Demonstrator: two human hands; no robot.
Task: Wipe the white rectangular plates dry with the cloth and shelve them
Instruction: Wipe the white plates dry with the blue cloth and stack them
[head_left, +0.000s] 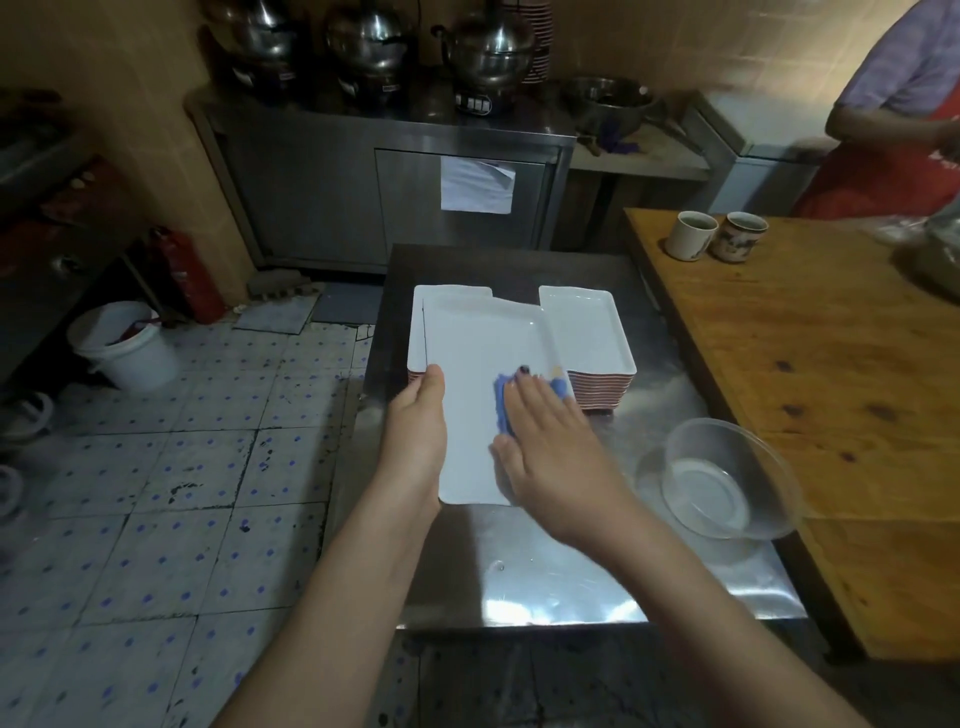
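Over the steel table, my left hand grips the left edge of a white rectangular plate. My right hand lies flat, fingers straight, pressing a blue cloth onto its face. The plate's far end overlaps two stacks of plates standing side by side.

Two hands work on a white plate over the steel tabletop.

The left hand grips the plate's left edge. The right hand lies flat, fingers straight, and presses a blue cloth on the plate's face. Just beyond the hands is a stack of plates, partly covered by the plate's far end. A clear bowl stands to the right of the right hand.
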